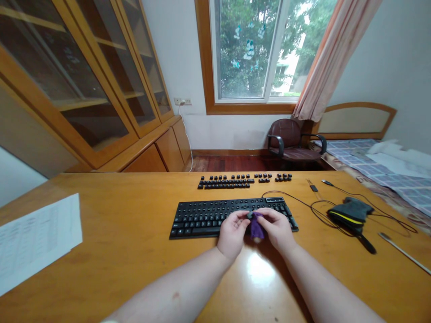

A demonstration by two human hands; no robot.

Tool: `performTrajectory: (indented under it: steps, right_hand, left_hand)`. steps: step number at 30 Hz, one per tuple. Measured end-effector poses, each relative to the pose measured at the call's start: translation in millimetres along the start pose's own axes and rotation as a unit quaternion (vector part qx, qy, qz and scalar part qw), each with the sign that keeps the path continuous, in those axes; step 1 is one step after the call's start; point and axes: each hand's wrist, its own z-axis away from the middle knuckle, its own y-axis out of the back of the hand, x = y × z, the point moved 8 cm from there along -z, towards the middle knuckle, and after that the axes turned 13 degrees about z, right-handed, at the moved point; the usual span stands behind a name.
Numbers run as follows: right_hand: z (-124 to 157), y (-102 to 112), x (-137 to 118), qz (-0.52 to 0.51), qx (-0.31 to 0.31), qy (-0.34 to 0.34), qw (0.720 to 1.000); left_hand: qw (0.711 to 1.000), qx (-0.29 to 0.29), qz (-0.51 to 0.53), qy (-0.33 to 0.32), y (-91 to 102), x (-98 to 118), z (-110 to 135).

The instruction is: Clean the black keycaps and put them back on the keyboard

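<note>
Above the front edge of a black keyboard (pixel 198 218), my two hands meet close together. My left hand (pixel 232 234) pinches a small dark piece (pixel 249 215), which looks like a keycap, between thumb and fingers. A purple cloth (pixel 257 229) is gripped in my right hand (pixel 279 229), touching the small piece and hanging down between the hands. The keyboard's upper rows show bare key posts, while its lower left rows still carry keycaps. Its right middle part is hidden behind my hands. Loose black keycaps (pixel 227 184) lie in rows behind the keyboard.
To the right are a dark grey handheld blower or vacuum (pixel 350 213), a cable (pixel 316 211), a small key puller (pixel 313 188) and a thin brush (pixel 404 253). Paper sheets (pixel 40 242) lie at left. A chair (pixel 289 139) stands beyond the desk (pixel 117 233).
</note>
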Motion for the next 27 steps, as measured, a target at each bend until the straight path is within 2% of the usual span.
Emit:
performTrajectory:
  steps: [3, 4, 6, 9, 12, 18, 22, 27]
  right_hand:
    - [-1.3, 9.6, 14.3, -0.003, 0.08, -0.041, 0.996]
    - [-0.7, 13.5, 14.3, 0.009, 0.106, -0.034, 0.994]
    - [1.2, 16.4, 3.7, 0.06, 0.125, 0.023, 0.99]
    - [6.4, 6.7, -23.3, 0.137, 0.07, 0.146, 0.977]
    - [10.8, -3.6, -39.9, 0.157, -0.005, 0.215, 0.964]
    - [10.9, -3.4, -47.9, 0.166, -0.049, 0.267, 0.948]
    - [10.3, -8.8, -44.3, 0.2, -0.071, 0.272, 0.939]
    - [12.8, -8.1, -43.8, 0.225, -0.048, 0.283, 0.931]
  left_hand:
    - [1.0, 0.003, 0.02, 0.001, 1.2, -1.3, -2.1]
    - [1.0, 0.004, 0.024, 0.003, 1.2, -1.5, -2.3]
    - [0.999, 0.001, 0.03, 0.016, -0.2, -2.5, -1.7]
    - [0.998, -0.008, 0.046, 0.043, -4.2, -4.6, 0.7]
    - [0.997, -0.003, 0.051, 0.051, -4.6, -4.2, 1.7]
    - [0.995, 0.008, 0.064, 0.073, -1.9, -7.8, 0.2]
    - [0.995, 0.017, 0.05, 0.081, 1.6, -12.1, -1.2]
    - [0.994, 0.013, 0.054, 0.093, 1.0, -16.3, -1.8]
